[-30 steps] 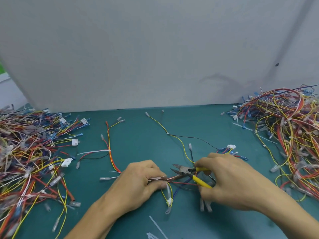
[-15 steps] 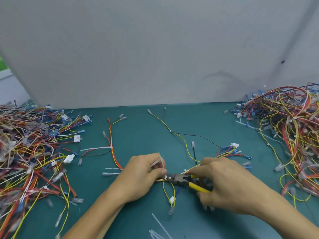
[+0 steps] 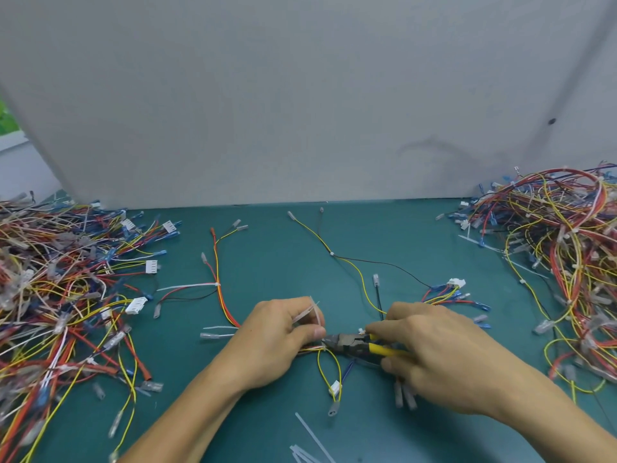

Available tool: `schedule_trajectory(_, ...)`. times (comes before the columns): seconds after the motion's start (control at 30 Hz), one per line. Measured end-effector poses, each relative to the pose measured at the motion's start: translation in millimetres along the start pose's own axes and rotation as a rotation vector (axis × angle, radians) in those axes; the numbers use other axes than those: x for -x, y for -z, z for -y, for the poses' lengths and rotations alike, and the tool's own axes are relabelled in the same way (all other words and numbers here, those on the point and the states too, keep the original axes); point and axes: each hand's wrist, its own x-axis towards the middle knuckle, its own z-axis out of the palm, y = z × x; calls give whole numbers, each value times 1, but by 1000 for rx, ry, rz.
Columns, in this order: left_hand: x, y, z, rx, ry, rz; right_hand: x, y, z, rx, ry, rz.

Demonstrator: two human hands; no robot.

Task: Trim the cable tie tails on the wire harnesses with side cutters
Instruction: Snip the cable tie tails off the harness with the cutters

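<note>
A wire harness [image 3: 329, 365] of yellow, red and black wires lies across the middle of the green mat. My left hand [image 3: 278, 339] pinches the bundle, and a translucent cable tie tail [image 3: 309, 315] sticks up between its fingers. My right hand [image 3: 430, 352] grips the yellow-handled side cutters [image 3: 354, 344]. The cutter jaws point left and meet the bundle right at my left thumb. Whether the jaws are closed on a tie is hidden by my fingers.
A large pile of harnesses [image 3: 63, 295] fills the left side, another pile [image 3: 564, 262] the right. Loose cut tie tails [image 3: 310, 442] lie at the front edge. A grey panel [image 3: 300, 95] stands behind the mat [image 3: 273, 262].
The cutters moved down and left from open air to the bundle at my left thumb. My left hand shifted slightly, with a tie tail now sticking up between its fingers.
</note>
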Motion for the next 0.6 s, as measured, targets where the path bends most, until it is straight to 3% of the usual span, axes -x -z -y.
schedule_trajectory(0.3, 0, 0, 0, 2, 15, -5, -2, -9, -3, 169, 133, -115)
schedule_trajectory(0.6, 1, -1, -1, 17, 23, -8, -6, -15, -2, 300, 153, -272)
